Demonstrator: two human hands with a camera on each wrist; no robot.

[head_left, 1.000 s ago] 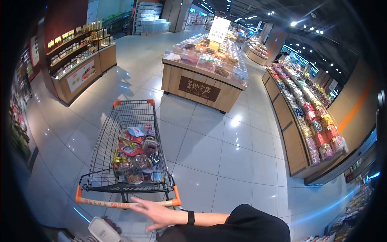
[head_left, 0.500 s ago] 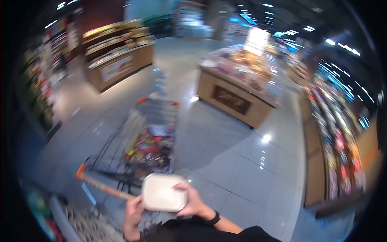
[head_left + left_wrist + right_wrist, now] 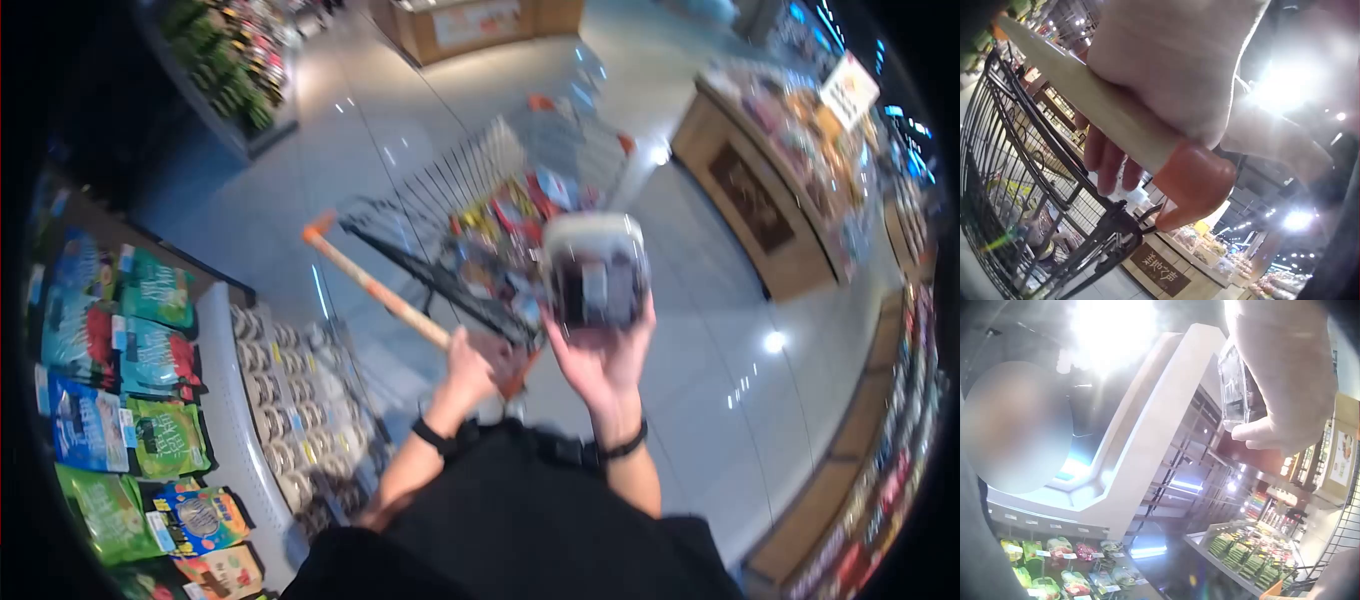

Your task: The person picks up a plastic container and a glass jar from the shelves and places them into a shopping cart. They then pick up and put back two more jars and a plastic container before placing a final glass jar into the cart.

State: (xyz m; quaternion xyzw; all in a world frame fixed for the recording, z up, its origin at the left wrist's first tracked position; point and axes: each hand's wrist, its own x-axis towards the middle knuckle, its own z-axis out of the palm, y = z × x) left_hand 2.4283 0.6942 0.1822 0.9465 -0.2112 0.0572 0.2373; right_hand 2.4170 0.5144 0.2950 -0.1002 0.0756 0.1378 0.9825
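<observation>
The left hand (image 3: 472, 362) is wrapped round the cart handle (image 3: 375, 290) near its orange end cap, likely to keep the cart (image 3: 480, 215) steady. The right hand (image 3: 600, 362) cradles a clear tub (image 3: 594, 272) from below, fingers curled up its sides, lid (image 3: 590, 228) facing away; held this way the dark contents show. The tub hangs just above the basket's near edge, over the packets (image 3: 500, 225) inside. Snack bags (image 3: 150, 345) hang on a shelf off the left hand's side.

The cart (image 3: 480, 240) stands at the head view's centre, its handle (image 3: 385, 295) under the left hand (image 3: 470, 365), the container (image 3: 595, 270) just right (over the right hand (image 3: 600, 365)), shelves (image 3: 150, 400) lower left.
</observation>
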